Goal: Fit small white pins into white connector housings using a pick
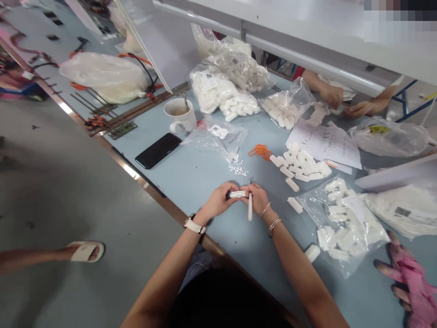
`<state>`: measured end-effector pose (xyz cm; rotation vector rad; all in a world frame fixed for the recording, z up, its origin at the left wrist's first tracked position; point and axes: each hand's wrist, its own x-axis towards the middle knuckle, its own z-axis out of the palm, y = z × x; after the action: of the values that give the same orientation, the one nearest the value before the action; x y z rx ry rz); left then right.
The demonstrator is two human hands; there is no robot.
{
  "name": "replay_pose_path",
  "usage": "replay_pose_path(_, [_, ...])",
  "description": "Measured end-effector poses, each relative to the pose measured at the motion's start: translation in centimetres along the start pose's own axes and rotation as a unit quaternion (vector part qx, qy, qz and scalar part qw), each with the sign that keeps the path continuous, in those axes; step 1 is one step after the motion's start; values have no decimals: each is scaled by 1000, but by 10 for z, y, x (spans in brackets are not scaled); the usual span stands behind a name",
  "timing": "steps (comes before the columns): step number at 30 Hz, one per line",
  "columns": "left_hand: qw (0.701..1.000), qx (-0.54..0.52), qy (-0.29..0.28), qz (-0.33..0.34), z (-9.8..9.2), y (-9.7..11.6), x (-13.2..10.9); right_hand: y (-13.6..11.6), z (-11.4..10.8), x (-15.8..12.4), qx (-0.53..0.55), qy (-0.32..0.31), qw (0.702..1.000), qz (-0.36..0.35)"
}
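Near the front edge of the blue table, my left hand (221, 200) is closed around one end of a small white plastic housing (238, 194). My right hand (258, 199) grips a slim white-handled tool (250, 207) whose thin dark tip points away from me; its fingers also touch the housing's other end. Just beyond my hands lies a scatter of tiny white pieces (237, 167). To their right sit a small heap of orange parts (260, 151) and a pile of similar white housings (303, 164). What my fingertips cover is hidden.
A black phone (159, 151) and a mug (180, 114) stand left of an opened plastic bag (218, 135). Bags of white parts (223, 89) are at the back; another bag (351, 223) and pink gloves (409, 282) lie right. A co-worker's hands (344, 102) work opposite.
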<state>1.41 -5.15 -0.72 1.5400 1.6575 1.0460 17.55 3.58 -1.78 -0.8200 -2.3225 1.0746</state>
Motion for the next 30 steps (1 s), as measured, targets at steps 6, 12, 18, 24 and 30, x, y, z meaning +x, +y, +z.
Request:
replay_pose_path(6, [1000,16,23,10,4,-2,1,-4,-3,-2,177,64,981,52])
replay_pose_path(12, [1000,2,17,25,4,-1,2,-3,-5,0,272,198,938,87])
replay_pose_path(18, [998,1,17,63,6,3,3,-5,-6,-3,137,249,958,46])
replay_pose_path(24, [997,21,10,77,8,2,3,-5,-4,-6,128,286,949,43])
replay_pose_path(30, [996,0,16,89,9,-6,2,-6,-3,-7,138,315,937,58])
